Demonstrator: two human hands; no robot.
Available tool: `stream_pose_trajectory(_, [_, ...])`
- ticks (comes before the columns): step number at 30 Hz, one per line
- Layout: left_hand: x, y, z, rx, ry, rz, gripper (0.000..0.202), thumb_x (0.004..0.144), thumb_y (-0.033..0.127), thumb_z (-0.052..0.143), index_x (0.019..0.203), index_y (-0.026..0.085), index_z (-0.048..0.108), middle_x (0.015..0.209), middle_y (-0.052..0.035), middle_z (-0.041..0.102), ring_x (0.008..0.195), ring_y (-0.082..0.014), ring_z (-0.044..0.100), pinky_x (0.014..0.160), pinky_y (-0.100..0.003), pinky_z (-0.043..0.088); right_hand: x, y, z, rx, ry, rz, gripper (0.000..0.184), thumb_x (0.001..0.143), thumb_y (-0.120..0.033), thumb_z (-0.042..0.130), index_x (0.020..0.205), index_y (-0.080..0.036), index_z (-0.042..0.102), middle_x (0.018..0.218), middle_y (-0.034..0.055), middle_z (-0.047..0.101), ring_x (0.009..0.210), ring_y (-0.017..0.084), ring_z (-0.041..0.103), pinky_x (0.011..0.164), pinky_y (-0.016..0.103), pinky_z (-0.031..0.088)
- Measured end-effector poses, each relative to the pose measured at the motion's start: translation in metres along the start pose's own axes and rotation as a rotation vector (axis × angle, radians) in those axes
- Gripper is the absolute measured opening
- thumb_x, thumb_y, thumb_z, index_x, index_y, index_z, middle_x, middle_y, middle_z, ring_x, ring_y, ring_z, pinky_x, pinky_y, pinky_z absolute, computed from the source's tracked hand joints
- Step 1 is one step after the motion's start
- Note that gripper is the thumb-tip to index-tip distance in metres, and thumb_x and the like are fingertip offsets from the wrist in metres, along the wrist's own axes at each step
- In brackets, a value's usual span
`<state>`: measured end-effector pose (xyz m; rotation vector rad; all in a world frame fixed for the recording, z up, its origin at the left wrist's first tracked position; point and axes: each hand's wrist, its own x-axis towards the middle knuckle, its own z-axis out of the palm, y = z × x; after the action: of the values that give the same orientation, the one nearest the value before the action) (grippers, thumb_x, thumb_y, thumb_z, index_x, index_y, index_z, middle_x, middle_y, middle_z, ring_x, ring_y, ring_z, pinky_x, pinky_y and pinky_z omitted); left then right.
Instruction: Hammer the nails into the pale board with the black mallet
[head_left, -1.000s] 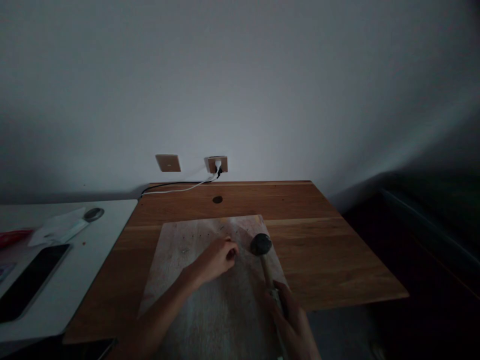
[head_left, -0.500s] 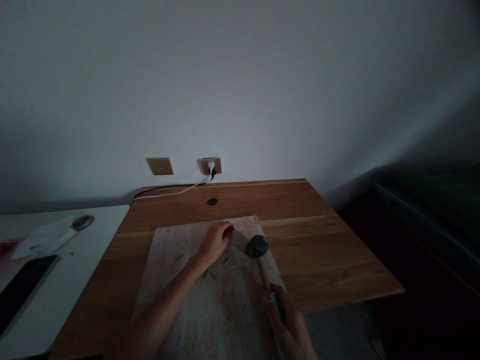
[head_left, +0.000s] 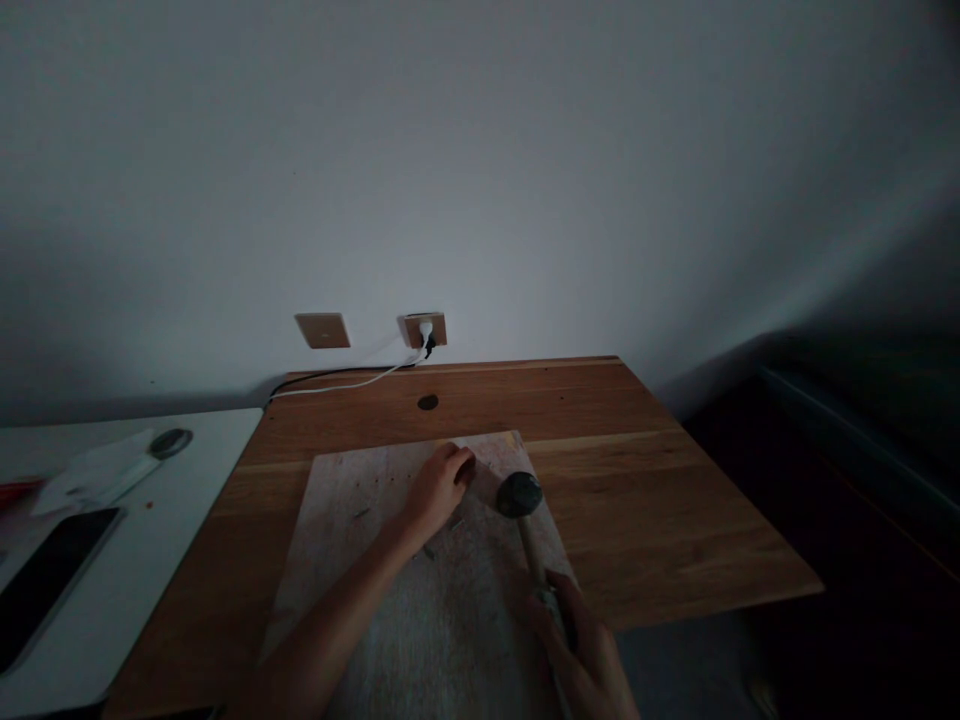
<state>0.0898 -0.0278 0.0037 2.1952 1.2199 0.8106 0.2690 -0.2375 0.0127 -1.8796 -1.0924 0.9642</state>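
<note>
My right hand [head_left: 581, 645] is wrapped round the handle of a rubber mallet [head_left: 519, 494]. Its dark head is held over the right side of a pale, worn wooden board [head_left: 442, 640]. Near the board's far edge, my left hand [head_left: 439, 490] has its fingers curled together just left of the mallet head. Whatever lies between those fingertips is hidden. Small, thin pieces that look like nails [head_left: 361, 513] lie loose on the board around my left forearm. A row of small dark spots [head_left: 377, 480] runs across the board left of that hand.
The board lies on a brown wooden table [head_left: 660, 500] against a wall. Cables [head_left: 345, 385] run from a wall socket [head_left: 425, 329] along the table's back edge. On a white table [head_left: 112, 600] at left are a phone [head_left: 52, 580], a tape roll [head_left: 171, 442] and a plastic bag [head_left: 97, 470].
My left hand and forearm have shifted slightly, and the forearm now covers more of the loose pieces beside it. The mallet stays at nearly the same place over the board.
</note>
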Motion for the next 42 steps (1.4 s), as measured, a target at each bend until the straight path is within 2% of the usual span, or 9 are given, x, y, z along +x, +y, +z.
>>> stream_pose_trajectory(6, [0.000,-0.005,0.003,-0.079,0.037,-0.041,0.025,0.087,0.003,0.061,0.103,0.020,0.070,0.099,-0.0058,0.074,0.091,-0.0202,0.071,0.089,-0.033,0.055,0.006,-0.001,-0.004,0.031,-0.015,-0.012,0.077,0.083,-0.077,0.061,0.122,-0.012,0.073,0.109,0.0144,0.080,0.107,0.031,0.074,0.089,0.030,0.059])
stream_pose_trajectory(9, [0.000,-0.007,0.002,-0.097,0.033,-0.038,0.030,0.085,0.001,0.061,0.108,0.019,0.070,0.100,-0.0061,0.075,0.093,-0.0206,0.072,0.089,-0.034,0.055,0.013,-0.007,-0.003,0.043,-0.065,-0.001,0.082,0.084,-0.078,0.059,0.128,-0.009,0.070,0.093,0.0121,0.081,0.085,0.027,0.076,0.072,0.029,0.059])
stream_pose_trajectory(13, [0.000,-0.006,0.001,-0.117,0.061,-0.056,0.028,0.084,0.003,0.065,0.107,0.018,0.069,0.101,-0.0059,0.074,0.090,-0.0194,0.070,0.086,-0.032,0.055,0.021,-0.026,0.000,0.075,-0.077,-0.002,0.082,0.087,-0.077,0.055,0.130,-0.008,0.066,0.062,0.0011,0.069,0.055,0.020,0.065,0.052,0.028,0.050])
stream_pose_trajectory(19, [-0.001,-0.004,0.000,-0.121,0.030,-0.078,0.031,0.082,0.003,0.065,0.107,0.019,0.070,0.093,-0.0033,0.074,0.086,-0.0183,0.070,0.086,-0.033,0.055,0.027,-0.049,0.001,0.119,-0.123,-0.060,0.069,0.090,-0.071,0.057,0.126,-0.012,0.065,0.066,-0.0006,0.066,0.054,0.018,0.064,0.052,0.027,0.048])
stream_pose_trajectory(24, [-0.001,-0.005,0.001,-0.179,0.031,-0.092,0.032,0.083,0.005,0.064,0.110,0.020,0.071,0.095,-0.0035,0.075,0.089,-0.0193,0.072,0.089,-0.034,0.056,0.031,-0.057,0.009,0.097,-0.128,-0.059,0.072,0.090,-0.071,0.056,0.130,-0.011,0.063,0.064,-0.0007,0.066,0.052,0.018,0.064,0.051,0.026,0.048])
stream_pose_trajectory(31, [-0.002,0.000,-0.003,-0.177,0.011,-0.120,0.045,0.080,0.002,0.064,0.122,0.021,0.067,0.099,-0.0051,0.075,0.094,-0.0228,0.072,0.089,-0.036,0.055,0.032,-0.066,0.021,-0.117,-0.117,-0.189,0.062,0.096,-0.065,0.050,0.126,-0.013,0.068,0.065,0.0032,0.069,0.052,0.020,0.066,0.052,0.027,0.049])
stream_pose_trajectory(34, [-0.003,0.001,-0.003,-0.157,0.007,-0.112,0.039,0.084,0.005,0.062,0.119,0.020,0.066,0.096,-0.0050,0.074,0.091,-0.0225,0.070,0.087,-0.035,0.054,0.031,-0.064,0.026,-0.132,-0.046,-0.218,0.060,0.097,-0.063,0.050,0.126,-0.014,0.069,0.064,0.0041,0.071,0.052,0.021,0.067,0.052,0.027,0.050])
stream_pose_trajectory(39, [-0.002,0.000,-0.002,-0.133,0.043,-0.060,0.049,0.078,0.004,0.068,0.124,0.021,0.063,0.122,-0.0098,0.070,0.116,-0.0279,0.065,0.104,-0.045,0.050,0.030,-0.065,0.026,-0.137,-0.064,-0.234,0.060,0.096,-0.062,0.052,0.125,-0.014,0.071,0.065,0.0040,0.071,0.048,0.020,0.065,0.049,0.027,0.050])
stream_pose_trajectory(42, [0.000,0.004,-0.011,-0.157,0.035,-0.013,0.052,0.074,0.002,0.068,0.122,0.022,0.062,0.130,-0.0096,0.065,0.123,-0.0274,0.061,0.109,-0.045,0.048,0.023,-0.067,0.021,-0.103,-0.060,-0.191,0.064,0.093,-0.066,0.052,0.124,-0.014,0.072,0.063,0.0032,0.070,0.048,0.020,0.065,0.047,0.027,0.049])
